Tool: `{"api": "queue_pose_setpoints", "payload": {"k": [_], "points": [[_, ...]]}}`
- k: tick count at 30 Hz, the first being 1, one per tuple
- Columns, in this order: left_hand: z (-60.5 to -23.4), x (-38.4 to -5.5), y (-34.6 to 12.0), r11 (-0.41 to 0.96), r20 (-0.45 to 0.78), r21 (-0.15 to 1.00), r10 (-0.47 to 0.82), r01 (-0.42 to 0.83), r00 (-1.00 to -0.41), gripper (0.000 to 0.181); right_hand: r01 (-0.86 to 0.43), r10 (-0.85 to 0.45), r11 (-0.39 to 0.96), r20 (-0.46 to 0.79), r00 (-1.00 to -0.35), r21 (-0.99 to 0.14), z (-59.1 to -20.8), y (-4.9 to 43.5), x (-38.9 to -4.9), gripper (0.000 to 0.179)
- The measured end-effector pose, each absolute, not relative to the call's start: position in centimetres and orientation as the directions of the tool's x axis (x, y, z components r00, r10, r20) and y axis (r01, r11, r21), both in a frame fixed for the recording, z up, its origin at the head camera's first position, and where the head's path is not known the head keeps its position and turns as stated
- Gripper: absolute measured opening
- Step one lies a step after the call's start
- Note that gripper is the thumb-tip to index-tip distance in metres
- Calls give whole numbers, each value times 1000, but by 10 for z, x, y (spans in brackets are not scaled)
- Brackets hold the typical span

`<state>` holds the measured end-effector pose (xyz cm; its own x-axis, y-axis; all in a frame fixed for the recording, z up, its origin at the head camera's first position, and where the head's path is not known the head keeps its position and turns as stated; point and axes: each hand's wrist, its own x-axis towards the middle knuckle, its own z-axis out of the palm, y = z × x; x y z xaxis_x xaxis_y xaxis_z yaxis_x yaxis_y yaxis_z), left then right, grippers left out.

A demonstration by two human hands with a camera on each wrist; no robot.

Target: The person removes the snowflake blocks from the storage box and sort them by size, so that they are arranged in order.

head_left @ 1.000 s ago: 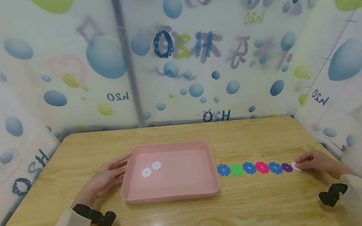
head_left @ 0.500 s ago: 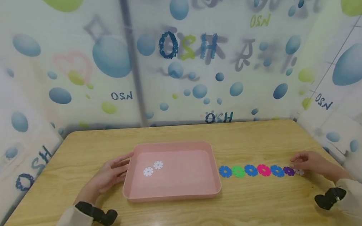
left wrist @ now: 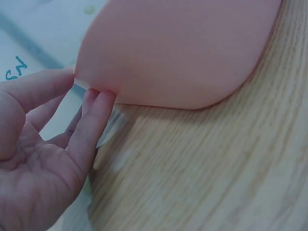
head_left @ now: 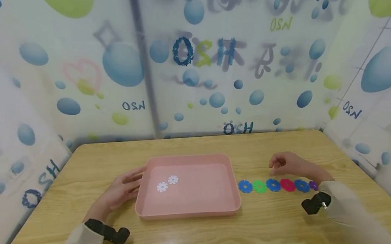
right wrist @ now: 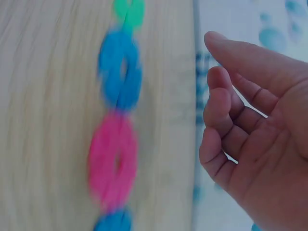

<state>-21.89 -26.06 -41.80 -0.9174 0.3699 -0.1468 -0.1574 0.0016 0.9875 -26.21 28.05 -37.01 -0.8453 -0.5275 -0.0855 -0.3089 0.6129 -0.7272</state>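
Observation:
A shallow pink tray [head_left: 201, 187] lies on the table with two white snowflake discs, a nearer one [head_left: 162, 187] and a farther one [head_left: 173, 179], in its left half. Fairly straight fingers of my left hand [head_left: 122, 190] touch the tray's left outer wall; the left wrist view shows the fingertips against it. My right hand [head_left: 290, 164], loosely curled and holding nothing, hovers over the far side of a row of coloured snowflake discs. The row runs right from the tray: blue [head_left: 245, 186], green [head_left: 259, 186], blue, pink [head_left: 287, 185], blue, purple [head_left: 313, 185]. My right wrist hides its far end.
The wooden table [head_left: 205, 237] extends in front of and behind the tray. Patterned white curtain-like walls [head_left: 193, 99] enclose its back and sides. Black wrist cameras sit on both cuffs, the left one [head_left: 109, 232] near the tray's front left corner.
My right hand has left the white disc at the row's right end and moved left above the row, towards the tray. The left hand stays at the tray wall.

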Motion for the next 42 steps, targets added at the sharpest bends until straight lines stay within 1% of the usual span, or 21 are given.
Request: {"api": "queue_pose_setpoints", "payload": {"k": [3,8,14,20,22,27,35,42], "points": [[-418,-219,-260,10,-150,987,366,-157,-919,59,-347,-580,591,-85,-810,-728,-367,254,-266,18],[-417,-219,-260,12,-154,987,363,-161,-919,59,-374,-642,556,-98,-760,-742,-362,214,-271,17],[-418,-217,-260,13,-156,987,357,-163,-921,59,-423,-706,503,-76,-704,-754,-357,176,-275,18],[-418,-216,-260,16,-156,987,352,-161,-923,59,-472,-753,498,-92,-652,-728,-357,143,-282,21],[-418,-216,-260,14,-152,987,353,-158,-923,59,-484,-761,502,-100,-641,-717,-357,132,-285,22],[-418,-217,-260,8,-146,988,357,-153,-923,59,-469,-766,508,-130,-629,-723,-358,106,-290,25],[-419,-215,-260,-5,-141,988,359,-153,-923,58,-390,-755,557,-252,-605,-733,-364,59,-293,23],[-418,-217,-258,-3,-144,988,355,-155,-924,59,-427,-752,600,-296,-589,-677,-369,34,-298,23]]}}
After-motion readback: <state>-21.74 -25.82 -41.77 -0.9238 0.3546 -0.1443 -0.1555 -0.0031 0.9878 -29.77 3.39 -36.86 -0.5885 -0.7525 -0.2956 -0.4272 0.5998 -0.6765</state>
